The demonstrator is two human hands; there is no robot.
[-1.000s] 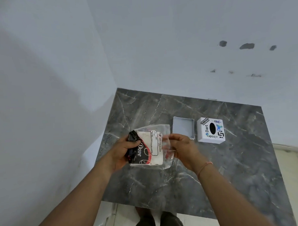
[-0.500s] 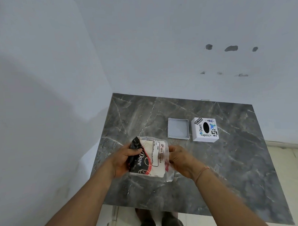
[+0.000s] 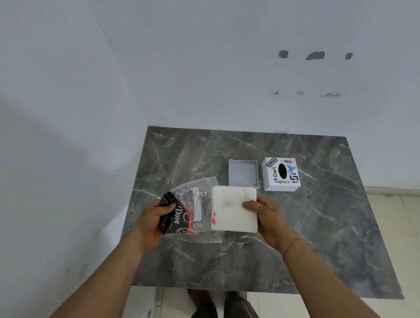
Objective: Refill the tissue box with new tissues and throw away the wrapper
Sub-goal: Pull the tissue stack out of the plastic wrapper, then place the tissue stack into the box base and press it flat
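My left hand (image 3: 154, 220) grips the black printed end of a clear plastic wrapper (image 3: 189, 207) above the table. My right hand (image 3: 265, 216) pinches a white stack of tissues (image 3: 232, 208) that sticks mostly out of the wrapper's open right end. Behind the hands, a white tissue box cover (image 3: 281, 174) with stickers and a black oval slot stands on the table. Its grey base tray (image 3: 243, 175) lies open just to the left of it.
The dark marble table (image 3: 326, 238) fits into a corner, with white walls at the left and back. Its front edge is near my feet (image 3: 221, 308). Pale floor tiles show to the right.
The tissue stack has slid rightward out of the wrapper in my right hand, while my left hand kept hold of the wrapper's black end. The camera view has tilted slightly.
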